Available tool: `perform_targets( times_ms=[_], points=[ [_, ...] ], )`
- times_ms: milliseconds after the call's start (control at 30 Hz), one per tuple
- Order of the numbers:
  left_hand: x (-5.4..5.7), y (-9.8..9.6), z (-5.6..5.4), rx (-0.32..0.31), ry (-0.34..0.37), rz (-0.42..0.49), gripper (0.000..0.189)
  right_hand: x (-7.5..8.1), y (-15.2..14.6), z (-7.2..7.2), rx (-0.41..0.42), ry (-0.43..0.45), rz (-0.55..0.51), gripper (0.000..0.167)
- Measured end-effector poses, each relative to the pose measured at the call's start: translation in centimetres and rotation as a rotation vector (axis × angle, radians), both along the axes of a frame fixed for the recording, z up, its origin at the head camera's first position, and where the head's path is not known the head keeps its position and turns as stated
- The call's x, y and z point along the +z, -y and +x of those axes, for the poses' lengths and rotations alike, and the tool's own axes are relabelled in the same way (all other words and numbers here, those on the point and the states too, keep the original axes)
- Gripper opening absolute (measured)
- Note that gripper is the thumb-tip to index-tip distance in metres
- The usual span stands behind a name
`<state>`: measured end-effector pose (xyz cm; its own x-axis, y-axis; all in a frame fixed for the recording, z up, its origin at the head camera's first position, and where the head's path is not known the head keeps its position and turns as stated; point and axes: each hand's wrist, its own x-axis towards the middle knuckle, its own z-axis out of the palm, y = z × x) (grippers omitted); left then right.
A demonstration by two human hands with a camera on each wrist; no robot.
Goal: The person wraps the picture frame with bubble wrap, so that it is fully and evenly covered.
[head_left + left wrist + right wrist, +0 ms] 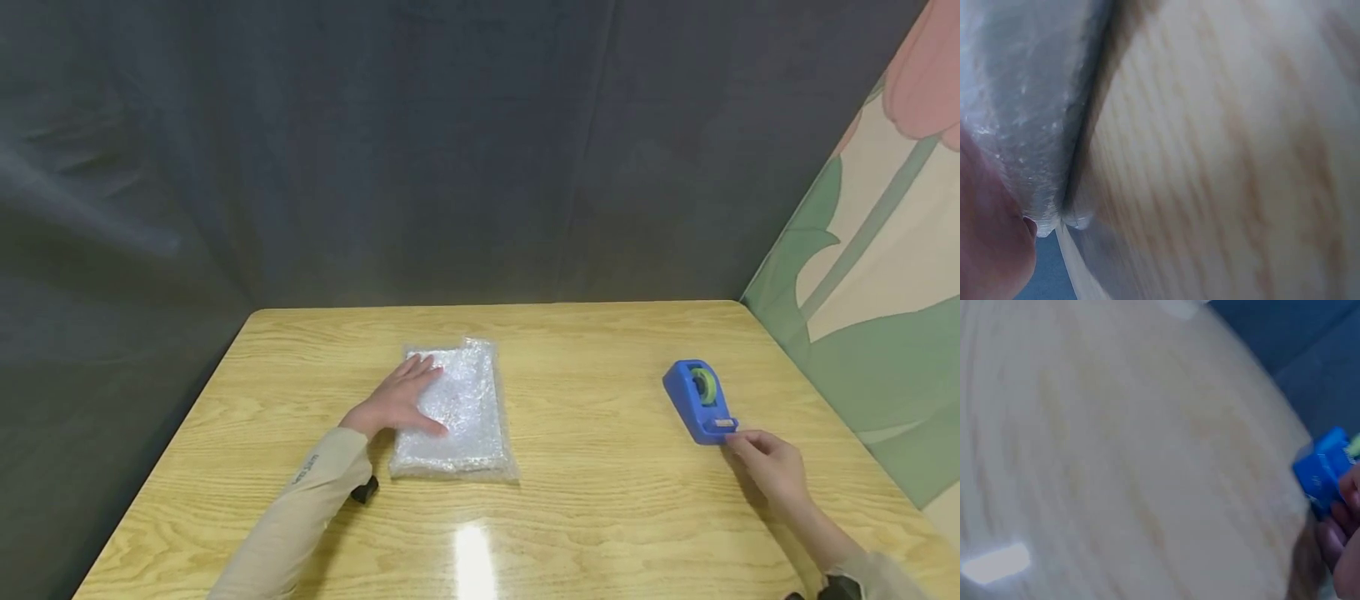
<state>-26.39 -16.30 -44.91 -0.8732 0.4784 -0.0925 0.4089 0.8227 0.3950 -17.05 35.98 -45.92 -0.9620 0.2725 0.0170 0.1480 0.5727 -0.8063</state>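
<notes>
A flat package in bubble wrap (468, 408) lies on the table, with a folded flap along its right side. My left hand (401, 396) rests on its left part, fingers spread and thumb pointing right. In the left wrist view, part of that hand shows beside the wrap's edge (1035, 125). Over on the right stands a blue tape dispenser (693, 400) holding a yellow-green roll (703, 386). My right hand (772, 471) is at its front cutting end, thumb and index finger pinching the tape's end there. The tape strip itself is mostly hidden by the fingertips.
The wooden table (585, 517) has a bright light reflection near its front. A dark curtain (480, 150) hangs behind and to the left. On the right hangs a flower-patterned cloth (885, 333).
</notes>
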Motion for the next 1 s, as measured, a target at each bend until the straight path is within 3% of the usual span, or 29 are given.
perform_targets(
  times_ms=[167, 267, 367, 567, 733, 1000],
  points=[
    [0.2, 0.2, 0.2, 0.003, 0.009, -0.012, 0.109, 1.3, 0.3, 0.4, 0.105, -0.101, 0.027, 0.033],
    [0.3, 0.4, 0.3, 0.009, 0.01, -0.015, 0.109, 3.0, 1.7, 0.4, 0.156, -0.181, 0.104, 0.031],
    [0.3, 0.6, 0.4, 0.011, 0.009, 0.0, 0.109, 4.8, 3.6, 0.1, 0.212, -0.221, 0.099, 0.029],
    [0.1, 0.7, 0.3, 0.009, 0.007, -0.008, 0.109, 6.7, 8.0, -1.3, 0.334, -0.224, -0.008, 0.027],
    [-0.2, 0.5, 0.1, 0.007, -0.001, -0.011, 0.109, 7.1, 12.3, -3.0, 0.419, -0.272, -0.132, 0.024],
    [0.1, -0.1, 0.1, 0.012, -0.001, -0.017, 0.108, 6.4, 20.0, -4.9, 0.512, -0.225, -0.323, 0.02]
  ],
)
